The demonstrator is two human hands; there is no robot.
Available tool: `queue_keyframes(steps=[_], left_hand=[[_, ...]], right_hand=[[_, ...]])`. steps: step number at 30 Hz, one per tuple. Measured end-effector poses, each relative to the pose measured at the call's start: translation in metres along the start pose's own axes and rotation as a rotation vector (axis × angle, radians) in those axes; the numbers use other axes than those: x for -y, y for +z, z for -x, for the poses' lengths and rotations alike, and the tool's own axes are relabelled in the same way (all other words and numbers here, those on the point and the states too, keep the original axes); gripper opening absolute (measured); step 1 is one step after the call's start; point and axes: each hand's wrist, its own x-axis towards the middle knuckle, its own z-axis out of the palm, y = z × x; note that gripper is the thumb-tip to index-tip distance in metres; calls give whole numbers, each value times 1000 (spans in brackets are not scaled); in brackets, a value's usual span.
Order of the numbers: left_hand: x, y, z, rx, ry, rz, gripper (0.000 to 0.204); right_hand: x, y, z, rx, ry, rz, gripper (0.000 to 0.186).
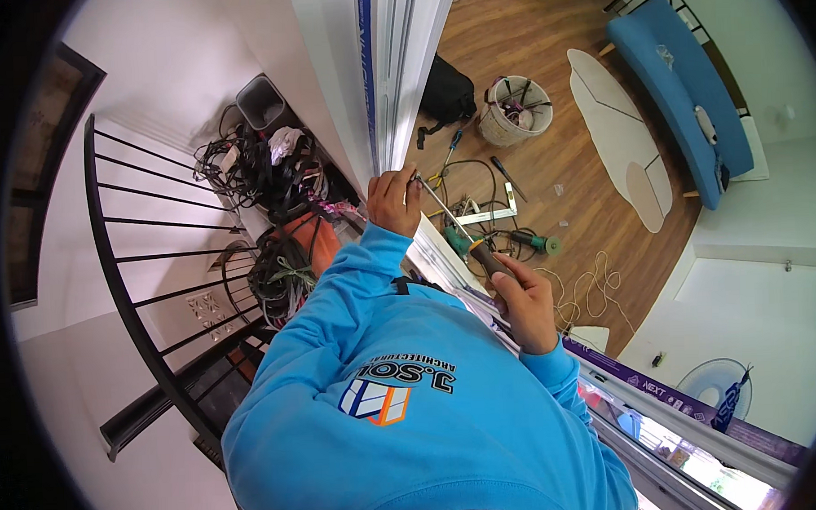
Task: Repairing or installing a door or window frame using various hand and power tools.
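My right hand (531, 305) grips the dark, orange-banded handle of a long screwdriver (482, 258), its steel shaft angled up and left. At the shaft's far end, my left hand (394, 201) is curled close to the tip, beside a white window or door frame (388, 67); what its fingers pinch is too small to make out. The lower part of the frame (431, 263) runs down past my blue sleeves toward a purple-taped rail (655, 390) at the lower right.
Left are a black railing (111, 247), tangled cables (270, 170) and a grey bin (259, 100). On the wooden floor right are a bucket (498, 121), black bag (447, 87), green power tool (538, 243), square (487, 216) and cords. A blue sofa (690, 83) stands beyond.
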Motion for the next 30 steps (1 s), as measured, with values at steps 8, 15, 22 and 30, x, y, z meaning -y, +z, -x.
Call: queue_keyframes(steps=[8,15,22,30], left_hand=[[-4,8,-36,-212,137,-5,29],[0,23,-53,-387,121,49,26],[-5,40,-70,-551,63,78,36],[-5,54,-91,-710,88,-55,32]], right_hand=[[22,0,-5,186,348,-719,42],[39,7,-10,174,361,-753,42],[50,14,-11,117,269,-666,43],[63,17,-15,36,176,-425,40]])
